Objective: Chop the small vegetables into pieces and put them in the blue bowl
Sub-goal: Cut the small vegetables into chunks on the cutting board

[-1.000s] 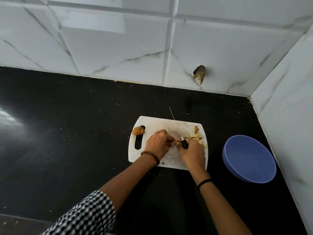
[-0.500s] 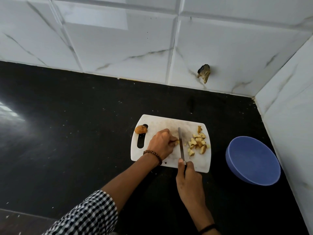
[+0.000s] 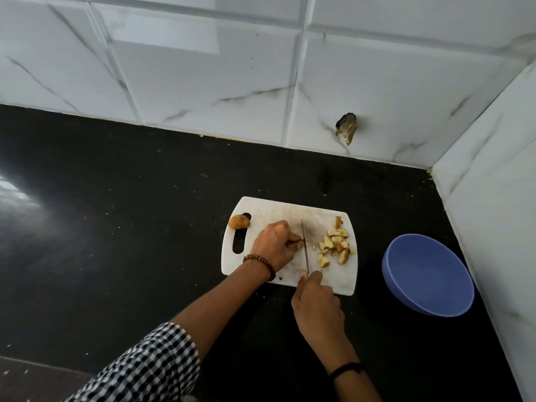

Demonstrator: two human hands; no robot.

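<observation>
Blue bowl (image 3: 427, 274) on the right holds nothing yet: I see cut pieces (image 3: 333, 246) heaped on the board (image 3: 261, 210), my left hand (image 3: 272, 246) pinching a stub (image 3: 298, 242) beside the knife (image 3: 305, 248) my right hand (image 3: 317, 303) grips, and one whole vegetable (image 3: 238, 221) left to chop.

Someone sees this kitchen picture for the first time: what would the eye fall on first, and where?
The white cutting board on the black counter draws the eye: the left hand pinches a small piece beside the knife that the right hand grips. Right of the blade lies a pile of chopped pieces, and the blue bowl stands apart to the board's right, nothing visible in it.
</observation>
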